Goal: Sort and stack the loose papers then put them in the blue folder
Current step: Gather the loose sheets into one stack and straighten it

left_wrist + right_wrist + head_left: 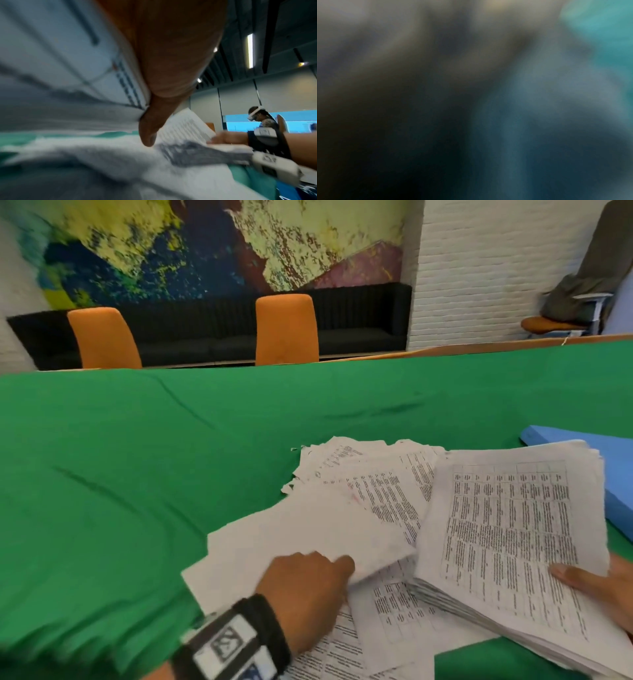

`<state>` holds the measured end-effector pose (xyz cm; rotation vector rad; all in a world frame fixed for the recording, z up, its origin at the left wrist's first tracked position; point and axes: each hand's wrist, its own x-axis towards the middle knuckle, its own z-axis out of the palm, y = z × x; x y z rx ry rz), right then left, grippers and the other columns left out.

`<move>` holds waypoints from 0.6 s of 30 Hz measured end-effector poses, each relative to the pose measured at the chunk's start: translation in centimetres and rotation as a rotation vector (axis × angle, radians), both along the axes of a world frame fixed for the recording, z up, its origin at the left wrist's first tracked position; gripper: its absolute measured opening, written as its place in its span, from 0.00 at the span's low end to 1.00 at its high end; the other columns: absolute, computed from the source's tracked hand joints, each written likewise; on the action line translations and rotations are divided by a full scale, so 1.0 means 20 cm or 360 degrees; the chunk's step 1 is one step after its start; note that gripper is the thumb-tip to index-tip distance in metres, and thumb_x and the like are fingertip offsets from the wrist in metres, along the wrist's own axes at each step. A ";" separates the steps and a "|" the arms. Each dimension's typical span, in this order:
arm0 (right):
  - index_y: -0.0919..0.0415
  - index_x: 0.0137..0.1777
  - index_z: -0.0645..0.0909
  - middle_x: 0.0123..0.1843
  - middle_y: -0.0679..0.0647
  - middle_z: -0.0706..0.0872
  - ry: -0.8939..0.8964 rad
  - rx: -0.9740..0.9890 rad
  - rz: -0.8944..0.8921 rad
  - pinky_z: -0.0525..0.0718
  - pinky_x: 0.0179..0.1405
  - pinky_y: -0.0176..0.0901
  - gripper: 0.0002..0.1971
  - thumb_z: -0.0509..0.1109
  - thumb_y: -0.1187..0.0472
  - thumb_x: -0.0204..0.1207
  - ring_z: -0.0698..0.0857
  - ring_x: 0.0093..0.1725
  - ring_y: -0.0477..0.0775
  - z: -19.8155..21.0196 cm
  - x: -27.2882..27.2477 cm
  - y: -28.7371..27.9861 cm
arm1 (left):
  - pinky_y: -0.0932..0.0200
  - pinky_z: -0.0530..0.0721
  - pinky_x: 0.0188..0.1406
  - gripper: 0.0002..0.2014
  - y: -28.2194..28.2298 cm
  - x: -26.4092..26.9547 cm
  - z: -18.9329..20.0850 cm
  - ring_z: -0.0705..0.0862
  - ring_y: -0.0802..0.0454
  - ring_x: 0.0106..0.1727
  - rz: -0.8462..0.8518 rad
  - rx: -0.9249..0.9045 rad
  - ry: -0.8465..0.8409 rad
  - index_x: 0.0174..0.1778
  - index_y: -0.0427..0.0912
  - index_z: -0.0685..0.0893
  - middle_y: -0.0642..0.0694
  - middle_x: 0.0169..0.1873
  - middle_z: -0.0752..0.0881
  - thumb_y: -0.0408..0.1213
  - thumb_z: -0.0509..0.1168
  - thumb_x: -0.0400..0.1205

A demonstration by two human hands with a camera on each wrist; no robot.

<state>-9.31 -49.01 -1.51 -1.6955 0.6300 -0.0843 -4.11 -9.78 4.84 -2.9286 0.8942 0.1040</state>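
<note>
Two orange chairs [104, 337] beyond green tablecloth [137, 457]

Painted mural wall [205, 244], black bench [359, 316], two orange chairs [286, 328], white brick wall [479, 268]

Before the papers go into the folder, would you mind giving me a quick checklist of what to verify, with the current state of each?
1. Left hand grips the turned-over sheets: ok.
2. Right hand holds the thick stack, thumb on top: ok.
3. Papers squared into one pile: not ok; they fan out at different angles.
4. Blue folder within reach, beside the stack: ok.
5. Folder open to receive: cannot tell; the stack covers much of it.
6. Right wrist view usable: not ok; it is dark and blurred.
</note>
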 end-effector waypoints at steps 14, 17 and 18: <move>0.63 0.61 0.81 0.44 0.64 0.94 0.0032 -0.0048 0.0003 0.89 0.48 0.72 0.14 0.74 0.68 0.75 0.93 0.40 0.73 0.12 -0.04 0.12 | 0.52 0.81 0.38 0.08 0.36 0.14 0.24 0.80 0.50 0.32 0.0444 -0.1688 0.0786 0.38 0.46 0.84 0.51 0.31 0.85 0.43 0.70 0.82; 0.61 0.61 0.82 0.47 0.64 0.94 0.0008 0.0007 -0.0014 0.86 0.55 0.80 0.21 0.78 0.61 0.66 0.93 0.44 0.74 0.15 -0.05 0.14 | 0.53 0.89 0.29 0.19 0.53 0.22 0.42 0.87 0.45 0.29 0.0542 -0.2288 0.1079 0.41 0.40 0.82 0.38 0.33 0.88 0.43 0.82 0.64; 0.61 0.61 0.82 0.48 0.65 0.94 0.0003 0.0040 -0.0010 0.85 0.55 0.81 0.21 0.78 0.62 0.68 0.93 0.45 0.75 0.17 -0.04 0.14 | 0.53 0.90 0.27 0.23 0.57 0.26 0.44 0.89 0.46 0.28 0.0546 -0.2363 0.1108 0.41 0.40 0.82 0.37 0.34 0.89 0.42 0.85 0.58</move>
